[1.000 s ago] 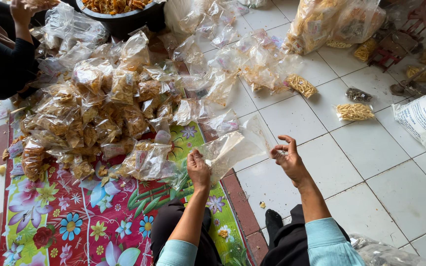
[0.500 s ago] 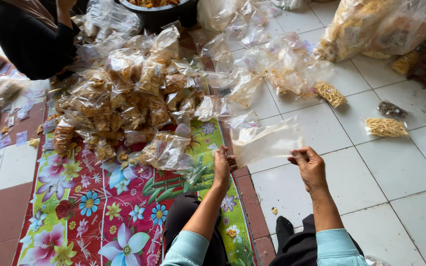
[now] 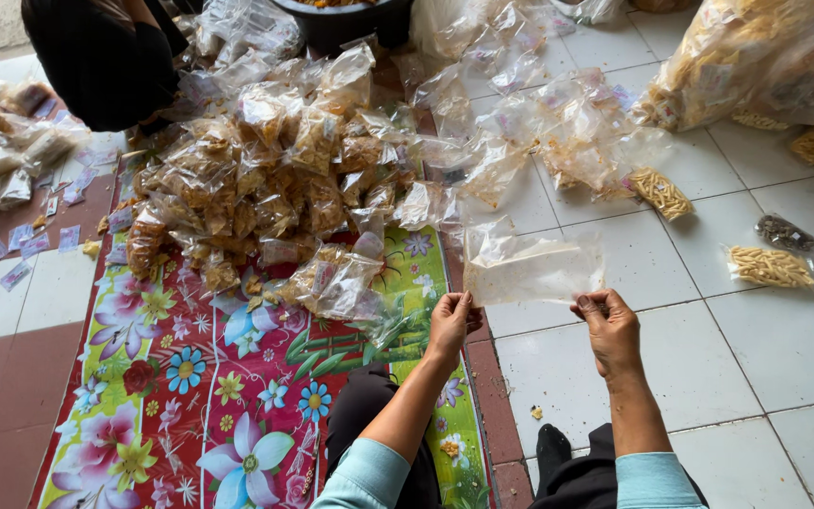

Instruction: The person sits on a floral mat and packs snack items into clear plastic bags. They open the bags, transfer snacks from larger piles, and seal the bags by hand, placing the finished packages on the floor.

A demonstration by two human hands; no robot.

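I hold an empty clear plastic bag [image 3: 529, 266] stretched flat between both hands above the white tiled floor. My left hand [image 3: 451, 322] pinches its left lower corner and my right hand [image 3: 608, 321] pinches its right lower corner. Just left of my left hand lies a filled clear bag of brown snacks [image 3: 332, 279] on the flowered mat [image 3: 200, 415]. Beyond it is a big heap of filled snack bags [image 3: 256, 179].
Another person in dark clothes [image 3: 105, 57] sits at the far left. A dark bowl [image 3: 350, 17] stands at the top. Loose empty bags [image 3: 539, 123], small yellow snack packets [image 3: 770, 267] and large sacks [image 3: 746, 57] lie on the right tiles. Small paper labels [image 3: 21, 250] scatter at left.
My hands have moved apart and pulled the clear bag out flat between them. The view has shifted left and nearer to the heap.
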